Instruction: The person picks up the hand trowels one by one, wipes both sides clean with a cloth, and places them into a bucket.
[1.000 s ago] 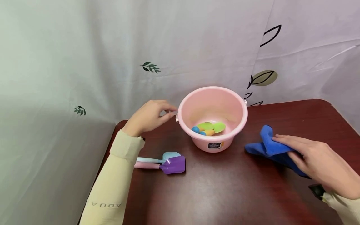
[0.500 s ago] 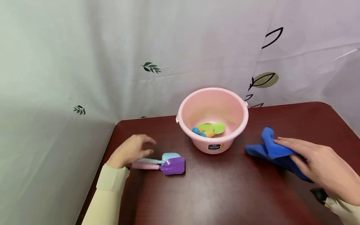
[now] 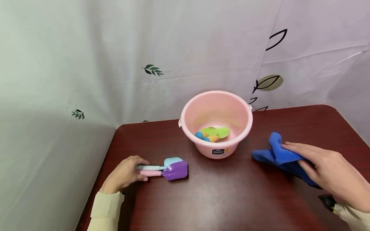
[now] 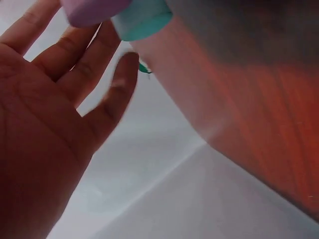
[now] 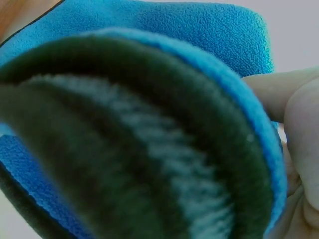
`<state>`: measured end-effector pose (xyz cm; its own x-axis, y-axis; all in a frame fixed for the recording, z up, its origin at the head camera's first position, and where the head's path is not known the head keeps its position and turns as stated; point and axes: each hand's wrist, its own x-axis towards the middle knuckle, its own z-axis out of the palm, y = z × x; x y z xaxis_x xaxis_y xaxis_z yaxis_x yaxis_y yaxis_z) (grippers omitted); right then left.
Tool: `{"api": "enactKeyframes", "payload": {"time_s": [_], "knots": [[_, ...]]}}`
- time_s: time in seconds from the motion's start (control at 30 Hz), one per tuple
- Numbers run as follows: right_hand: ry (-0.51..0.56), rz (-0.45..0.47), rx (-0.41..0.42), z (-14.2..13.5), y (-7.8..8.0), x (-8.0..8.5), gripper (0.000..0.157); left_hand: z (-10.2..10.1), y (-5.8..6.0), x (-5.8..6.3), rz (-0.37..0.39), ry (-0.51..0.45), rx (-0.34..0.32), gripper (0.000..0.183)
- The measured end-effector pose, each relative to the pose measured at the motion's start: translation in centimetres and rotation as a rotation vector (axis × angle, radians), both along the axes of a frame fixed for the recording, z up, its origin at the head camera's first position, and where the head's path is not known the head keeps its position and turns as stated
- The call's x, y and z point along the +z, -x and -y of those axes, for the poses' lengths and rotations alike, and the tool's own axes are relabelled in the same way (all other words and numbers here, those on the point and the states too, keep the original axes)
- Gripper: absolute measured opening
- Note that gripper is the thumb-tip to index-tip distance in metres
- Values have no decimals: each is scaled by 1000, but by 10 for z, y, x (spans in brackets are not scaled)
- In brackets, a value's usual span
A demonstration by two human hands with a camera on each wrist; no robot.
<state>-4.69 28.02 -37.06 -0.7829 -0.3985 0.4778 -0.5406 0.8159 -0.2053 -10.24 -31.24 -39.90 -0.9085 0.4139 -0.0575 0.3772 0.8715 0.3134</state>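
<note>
My left hand (image 3: 124, 173) is spread around the handle ends of two toy shovels, thumb on the near side and fingers on the far side. One is a purple shovel (image 3: 177, 170) with a pink handle; its blade overlaps the light blue shovel (image 3: 172, 161). Up close in the left wrist view, the pink handle end (image 4: 94, 10) and the teal handle end (image 4: 143, 22) lie in front of loosely extended fingers (image 4: 82, 74). On the right, my right hand (image 3: 332, 170) grips a bunched blue cloth (image 3: 280, 154), whose dark-edged fold fills the right wrist view.
A pink bucket (image 3: 217, 148) stands at the back middle of the dark red table (image 3: 219, 199). Inside it lie two toy scoops (image 3: 223, 132) with green blades, orange handles and blue ends. A pale leaf-print curtain (image 3: 173, 38) hangs behind and to the left.
My left hand has moved from beside the bucket's left rim down and left to the shovel handles. The right hand stays on the blue cloth.
</note>
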Motion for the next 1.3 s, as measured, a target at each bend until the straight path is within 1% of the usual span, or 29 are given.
{"api": "enactKeyframes", "payload": {"time_s": [0.03, 0.13, 0.17, 0.2, 0.23, 0.33, 0.37, 0.4, 0.43, 0.53, 0.57, 0.7, 0.77, 0.87, 0.97, 1.03, 1.1, 1.2, 1.3], "knots": [[-2, 3, -1, 0, 0, 0, 38, 1, -1, -2, -4, -3, 1, 48], [-1, 21, -14, 0, -1, 0, 41, 3, -4, -4, -4, -16, 5, 47], [3, 25, -17, -1, -1, 0, 46, 3, -5, -5, -4, -21, 8, 47], [4, 28, -17, -1, -1, -1, 44, 4, -6, -6, -5, -26, 10, 46], [0, 29, -18, -1, -1, -1, 37, 5, -7, -6, -8, -26, 14, 47], [-17, 36, -31, -2, -2, -1, 37, 7, -11, -8, -24, -29, 31, 48], [-23, 38, -34, -2, -2, -1, 45, 8, -13, -9, -33, -30, 37, 48], [-26, 40, -35, -2, -1, -1, 58, 8, -15, -10, -41, -31, 42, 48], [-28, 44, -40, -2, -2, -1, 56, 9, -17, -10, -47, -31, 50, 48], [-34, 55, -56, -1, -2, -1, 57, 10, -22, -12, -58, -40, 63, 48], [-35, 55, -55, -1, -2, -1, 69, 10, -23, -13, -58, -44, 65, 49], [-29, 45, -45, -1, -1, -2, 71, 10, -26, -12, -39, -70, 92, 49], [-22, 42, -39, -2, -1, -3, 71, 11, -27, -10, -24, -77, 121, 48], [-26, 55, -53, -2, -1, -4, 71, 13, -29, -9, 11, -97, 170, 45], [-31, 71, -61, -1, -2, -3, 73, 14, -31, -8, 35, -130, 195, 40], [-29, 77, -62, -1, -2, -2, 76, 15, -33, -8, 47, -158, 185, 33], [-25, 78, -60, -1, -2, -2, 76, 14, -35, -7, 54, -172, 162, 26], [-29, 83, -72, 0, -2, -3, 77, 10, -35, -5, 81, -172, 125, 17], [-35, 82, -78, -1, -2, -4, 77, 5, -35, -3, 122, -161, 98, 14]]}}
